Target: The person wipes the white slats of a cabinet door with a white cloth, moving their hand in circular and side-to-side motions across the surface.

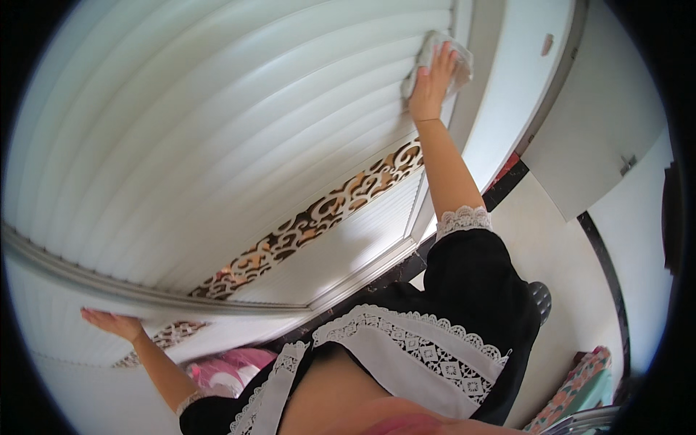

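Observation:
My right hand (pixel 435 81) presses a crumpled, pale cloth (pixel 461 68) flat against the right edge of a white ribbed door panel (pixel 244 119), where the ribs meet the frame. Below that arm, a band of cut-out scrollwork (pixel 326 209) crosses the panel. At the lower left my left hand (pixel 113 324) rests with its fingers extended on an adjoining white panel (pixel 54 321), beside another piece of scrollwork (pixel 176 333). Nothing shows in the left hand.
A grey-white door with a metal handle (pixel 628 163) stands at the right above a pale floor (pixel 533 234) with black edging. Pink plastic-like material (pixel 234 370) lies low on the left. Floral fabric (pixel 573 386) is at the lower right.

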{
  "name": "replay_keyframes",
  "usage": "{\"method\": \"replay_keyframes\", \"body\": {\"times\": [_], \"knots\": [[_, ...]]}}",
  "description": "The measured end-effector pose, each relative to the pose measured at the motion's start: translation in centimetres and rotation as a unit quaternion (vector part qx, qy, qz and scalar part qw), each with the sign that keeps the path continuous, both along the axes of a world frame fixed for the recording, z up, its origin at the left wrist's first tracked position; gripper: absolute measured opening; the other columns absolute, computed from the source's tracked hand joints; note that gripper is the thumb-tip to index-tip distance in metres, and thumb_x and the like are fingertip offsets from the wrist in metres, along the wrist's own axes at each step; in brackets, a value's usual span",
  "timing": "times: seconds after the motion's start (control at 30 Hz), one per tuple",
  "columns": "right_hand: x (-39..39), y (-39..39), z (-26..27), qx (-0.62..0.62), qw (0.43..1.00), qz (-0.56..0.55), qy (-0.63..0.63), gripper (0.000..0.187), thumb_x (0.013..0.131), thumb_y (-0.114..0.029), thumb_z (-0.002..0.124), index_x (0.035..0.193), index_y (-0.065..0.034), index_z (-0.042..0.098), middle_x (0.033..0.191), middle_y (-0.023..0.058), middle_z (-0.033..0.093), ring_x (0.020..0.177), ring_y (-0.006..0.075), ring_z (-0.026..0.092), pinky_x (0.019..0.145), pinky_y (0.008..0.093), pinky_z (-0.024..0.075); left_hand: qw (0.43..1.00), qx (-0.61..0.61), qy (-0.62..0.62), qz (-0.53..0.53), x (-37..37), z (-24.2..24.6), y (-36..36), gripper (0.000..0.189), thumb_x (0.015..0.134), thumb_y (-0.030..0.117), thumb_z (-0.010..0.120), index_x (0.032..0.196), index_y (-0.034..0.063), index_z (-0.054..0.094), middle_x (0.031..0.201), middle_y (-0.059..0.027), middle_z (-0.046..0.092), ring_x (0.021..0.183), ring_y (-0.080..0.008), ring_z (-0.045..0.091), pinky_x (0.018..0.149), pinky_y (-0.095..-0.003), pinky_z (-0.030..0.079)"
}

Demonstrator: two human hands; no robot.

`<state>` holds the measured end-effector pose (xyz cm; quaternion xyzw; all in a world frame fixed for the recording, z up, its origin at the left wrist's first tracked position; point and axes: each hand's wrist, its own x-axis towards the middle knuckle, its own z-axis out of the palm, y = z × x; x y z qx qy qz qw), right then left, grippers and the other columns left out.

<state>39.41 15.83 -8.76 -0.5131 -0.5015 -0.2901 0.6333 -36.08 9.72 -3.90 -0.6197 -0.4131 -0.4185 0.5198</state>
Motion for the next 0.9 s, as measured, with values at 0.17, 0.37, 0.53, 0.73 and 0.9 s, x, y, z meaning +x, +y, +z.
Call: {"method": "replay_keyframes", "body": {"times": [0.17, 0.37, 0.53, 0.73, 0.9], "knots": [[-4.1, 0.2, 0.0, 0.025, 0.998, 0.024, -0.057, 0.052, 0.096, -0.029, 0.032, 0.139, 0.0009, 0.037, 0.152, 0.023, 0.02, 0.14, 0.0447, 0.013, 0.113, 0.0528, 0.0055, 1.0, -0.014, -0.018, 0.006, -0.3, -0.4, -0.2, 0.07, 0.098, 0.053, 0.023, 0.146, 0.0019, 0.024, 0.151, -0.0215, 0.023, 0.138, -0.0413, 0.02, 0.113, -0.051, 0.014], [-16.7, -0.2, -1.1, 0.016, 0.986, 0.026, -0.163, 0.052, 0.095, -0.033, 0.036, 0.141, -0.0112, 0.04, 0.152, 0.0203, 0.021, 0.141, 0.043, 0.014, 0.111, 0.0585, 0.009, 1.0, -0.013, -0.017, 0.01, 0.4, -0.1, -0.4, 0.063, 0.099, 0.045, 0.025, 0.145, 0.0024, 0.026, 0.15, -0.0214, 0.025, 0.137, -0.0438, 0.021, 0.112, -0.0527, 0.016], [-27.0, -1.7, -0.9, -0.041, 0.97, 0.044, -0.234, 0.053, 0.09, -0.034, 0.048, 0.142, -0.0222, 0.04, 0.153, 0.0146, 0.023, 0.141, 0.0411, 0.016, 0.109, 0.0566, 0.0179, 1.0, 0.003, 0.008, -0.019, 0.9, 0.4, 0.0, 0.058, 0.097, 0.037, 0.03, 0.146, 0.0051, 0.027, 0.149, -0.0196, 0.027, 0.134, -0.0442, 0.027, 0.11, -0.0548, 0.019], [-37.8, -3.5, -3.3, -0.108, 0.926, 0.202, -0.3, 0.058, 0.084, -0.026, 0.059, 0.139, -0.024, 0.044, 0.151, 0.008, 0.031, 0.138, 0.0334, 0.03, 0.106, 0.0474, 0.029, 1.0, 0.0, -0.001, -0.01, 0.8, -0.1, -0.4, 0.056, 0.096, 0.034, 0.032, 0.144, 0.0059, 0.03, 0.149, -0.0184, 0.029, 0.134, -0.0435, 0.027, 0.107, -0.054, 0.022], [-39.1, -3.8, -7.9, -0.072, 0.925, 0.183, -0.325, 0.055, 0.081, -0.024, 0.061, 0.135, -0.025, 0.048, 0.148, 0.0028, 0.036, 0.133, 0.0301, 0.039, 0.099, 0.0429, 0.0385, 1.0, 0.01, -0.012, -0.025, 0.2, -0.5, 0.3, 0.056, 0.096, 0.035, 0.035, 0.143, 0.0044, 0.035, 0.149, -0.0184, 0.028, 0.135, -0.0449, 0.023, 0.107, -0.0526, 0.02]]}}
